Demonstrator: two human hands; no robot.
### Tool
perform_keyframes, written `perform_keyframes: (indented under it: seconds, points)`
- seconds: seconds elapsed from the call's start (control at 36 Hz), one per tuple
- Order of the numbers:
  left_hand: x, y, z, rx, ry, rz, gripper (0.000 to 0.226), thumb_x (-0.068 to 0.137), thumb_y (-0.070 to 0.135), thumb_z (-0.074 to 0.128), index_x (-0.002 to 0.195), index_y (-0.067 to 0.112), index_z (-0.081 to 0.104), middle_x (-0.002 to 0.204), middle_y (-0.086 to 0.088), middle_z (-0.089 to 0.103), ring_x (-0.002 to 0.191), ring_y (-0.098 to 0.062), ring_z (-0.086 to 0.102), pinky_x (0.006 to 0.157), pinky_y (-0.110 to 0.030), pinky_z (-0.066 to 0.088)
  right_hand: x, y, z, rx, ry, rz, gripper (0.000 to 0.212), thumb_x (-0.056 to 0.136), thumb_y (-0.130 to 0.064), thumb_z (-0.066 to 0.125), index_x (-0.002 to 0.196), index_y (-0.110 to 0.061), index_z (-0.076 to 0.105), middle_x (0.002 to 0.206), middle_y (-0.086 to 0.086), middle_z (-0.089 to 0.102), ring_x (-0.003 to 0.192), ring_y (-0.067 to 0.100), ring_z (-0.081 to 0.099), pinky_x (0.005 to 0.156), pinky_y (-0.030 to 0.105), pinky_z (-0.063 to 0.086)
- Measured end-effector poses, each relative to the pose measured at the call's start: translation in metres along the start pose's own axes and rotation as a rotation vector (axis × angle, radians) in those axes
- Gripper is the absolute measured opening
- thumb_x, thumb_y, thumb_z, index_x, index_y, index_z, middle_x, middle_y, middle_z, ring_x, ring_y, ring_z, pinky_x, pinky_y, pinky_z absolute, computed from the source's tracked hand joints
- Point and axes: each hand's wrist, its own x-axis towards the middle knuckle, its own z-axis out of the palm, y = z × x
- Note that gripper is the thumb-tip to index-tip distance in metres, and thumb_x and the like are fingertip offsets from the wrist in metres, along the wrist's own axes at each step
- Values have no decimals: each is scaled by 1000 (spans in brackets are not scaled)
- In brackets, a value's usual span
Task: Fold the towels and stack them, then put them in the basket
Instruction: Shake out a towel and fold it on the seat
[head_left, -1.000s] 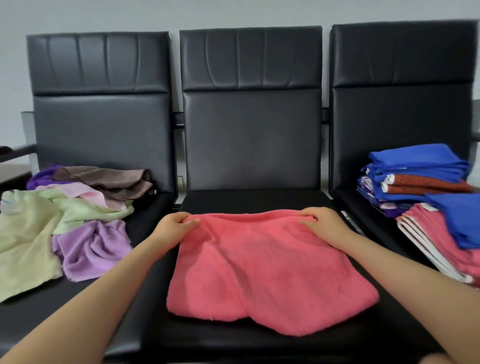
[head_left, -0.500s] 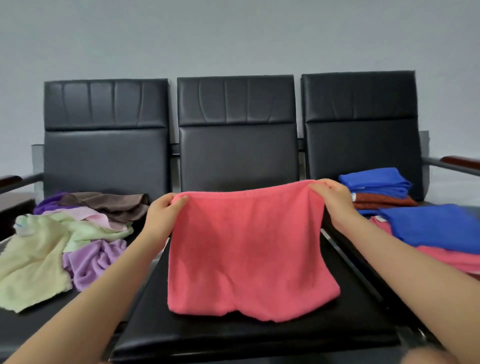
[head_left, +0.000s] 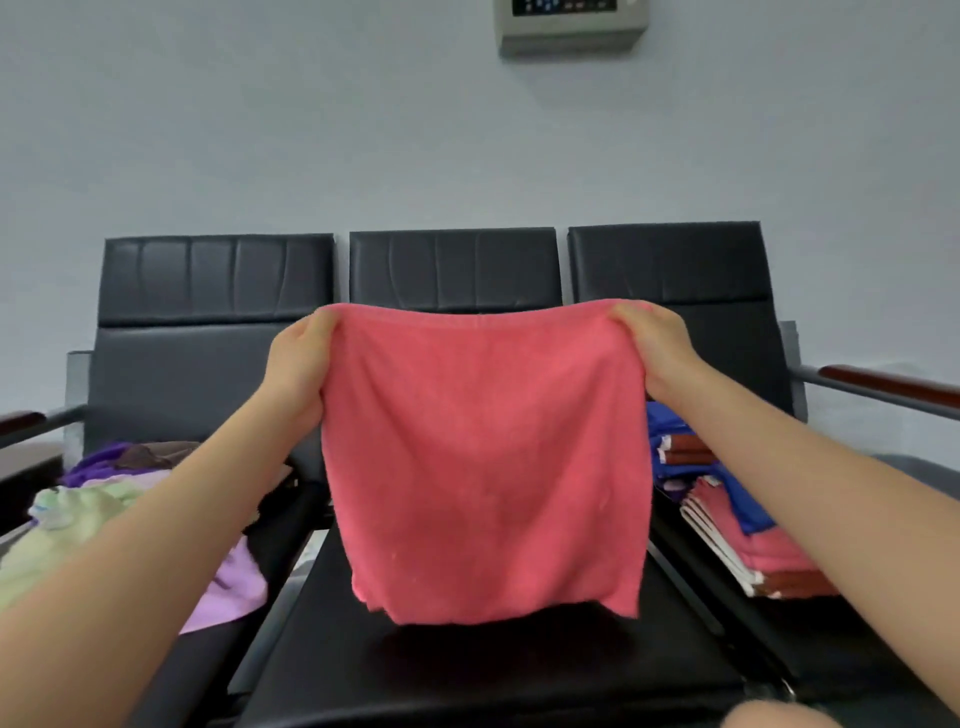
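**Pink towel held up, fold not yet begun**

Pink towel (head_left: 483, 462) hangs in the air over the middle seat (head_left: 467, 670), lower edge just clear of the cushion. Left hand (head_left: 301, 358) and right hand (head_left: 652, 345) each pinch a top corner, fingers curled on the cloth. Unfolded towels (head_left: 104, 519) lie on the left seat; folded stack (head_left: 737, 525) on the right. No basket in view. Judgement: spreading step; next move calls for bringing the corners together evenly or laying it flat.
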Motion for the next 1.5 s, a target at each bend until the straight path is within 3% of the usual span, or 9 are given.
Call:
perform_keyframes:
  seconds: [0.28, 0.36, 0.53, 0.69, 0.86, 1.03, 1.28, 1.39, 1.5]
  points:
    - [0, 29, -11, -293, -203, -133, 22, 89, 26, 48, 76, 16, 63, 64, 5, 62, 57, -9, 59, 56, -20, 48, 2, -21, 5, 165, -169, 150, 29, 88, -17, 56, 59, -22, 56, 56, -8, 55, 52, 7, 49, 52, 23, 40]
    - [7, 12, -16, -193, -158, -212, 18, 84, 28, 52, 77, 14, 60, 62, 3, 56, 53, -11, 52, 54, -21, 42, 9, -4, 5, 162, -128, 186, 15, 86, -17, 58, 71, -18, 61, 64, -4, 60, 56, 10, 54, 54, 22, 42]
    - [25, -60, -20, 331, -131, -101, 12, 90, 20, 58, 88, 11, 67, 81, -7, 55, 74, -18, 47, 62, -28, 37, 31, 75, -2, -842, -158, -53, 23, 84, -18, 56, 70, 1, 60, 70, 19, 55, 66, 34, 46, 56, 33, 32]
    - [30, -124, -19, 783, -196, -16, 13, 90, 18, 62, 92, 11, 73, 82, -5, 65, 79, -19, 56, 76, -29, 44, 31, 134, 3, -1137, -259, 105, 17, 84, -15, 58, 71, -12, 68, 71, 6, 65, 79, 30, 65, 61, 26, 39]
    - [36, -182, -12, 726, -79, -206, 15, 88, 12, 57, 78, 17, 66, 60, -2, 61, 44, -17, 58, 71, -36, 56, 40, 191, 16, -885, -208, 306, 21, 80, -4, 59, 62, -13, 53, 48, 5, 61, 59, 29, 70, 56, 33, 48]
    - [51, -241, -8, 705, -49, -298, 15, 90, 11, 52, 85, 16, 65, 60, -3, 64, 52, -20, 66, 75, -40, 59, 56, 247, 21, -549, -115, 389, 16, 89, -5, 57, 76, -12, 64, 70, 13, 67, 64, 26, 71, 48, 28, 50]
    - [77, -293, 3, 868, -131, -245, 17, 88, 14, 51, 83, 15, 67, 55, -2, 65, 51, -19, 66, 67, -27, 54, 76, 307, 27, -752, -144, 357, 19, 85, -12, 55, 70, -10, 66, 40, -1, 56, 52, 20, 59, 51, 28, 38]
    - [87, -309, 11, 955, -113, -198, 17, 86, 14, 48, 84, 20, 64, 58, -1, 67, 54, -17, 65, 63, -25, 51, 89, 330, 33, -811, -154, 247, 21, 87, -10, 52, 97, -8, 71, 78, 6, 71, 79, 26, 68, 70, 35, 53]
    - [93, -326, 10, 1029, -86, -119, 30, 83, 13, 52, 111, 17, 62, 100, -9, 69, 97, -32, 63, 84, -35, 50, 93, 338, 39, -930, -179, 150, 55, 87, -9, 55, 140, -16, 47, 134, 14, 50, 120, 32, 52, 91, 33, 42]
